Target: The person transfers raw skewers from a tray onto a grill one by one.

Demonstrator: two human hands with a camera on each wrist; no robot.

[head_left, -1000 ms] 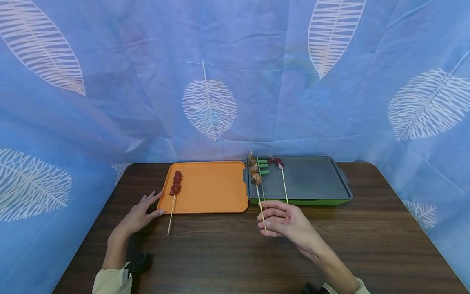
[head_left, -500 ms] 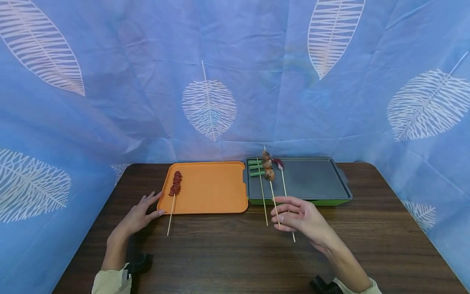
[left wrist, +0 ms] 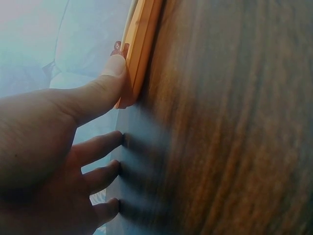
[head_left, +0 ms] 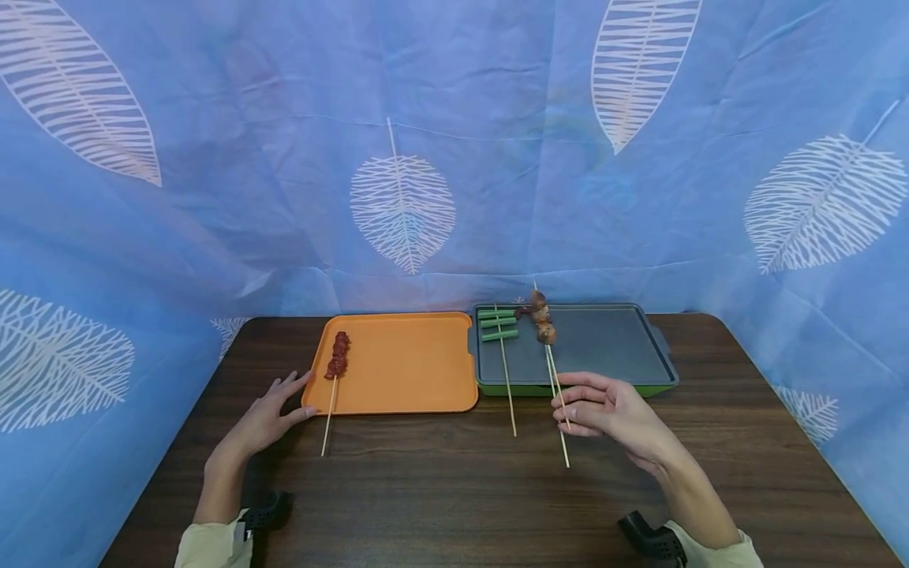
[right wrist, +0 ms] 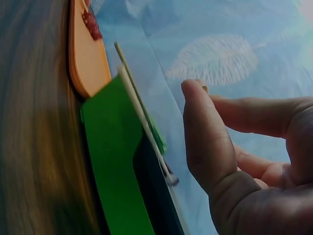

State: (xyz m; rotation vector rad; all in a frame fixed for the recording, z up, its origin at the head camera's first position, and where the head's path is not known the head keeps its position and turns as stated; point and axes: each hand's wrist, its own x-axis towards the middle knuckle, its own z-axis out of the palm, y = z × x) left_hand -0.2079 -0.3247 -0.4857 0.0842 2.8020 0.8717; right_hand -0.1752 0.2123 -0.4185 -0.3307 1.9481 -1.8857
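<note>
Skewer of brown chunks (head_left: 544,319), pinched by right hand (head_left: 609,409) above griddle (head_left: 604,347), seemingly not yet laid. Green skewer (head_left: 499,324), dark-red skewer (head_left: 523,311) already there. Left hand (head_left: 264,416) relaxed, touching orange tray (head_left: 408,363); red skewer (head_left: 338,356) there, probably remaining.

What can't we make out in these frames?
Dark curled skewer: head view, partly hidden behind the brown-chunk skewer.

Red-chunk skewer: left wrist view, chunks mostly hidden by the left grip and orange tray; stick cut off by the top edge.

Brown-chunk skewer: right wrist view, chunks not visible, right grip blocking.

Green grill: right wrist view, cut off by the bottom edge.
</note>
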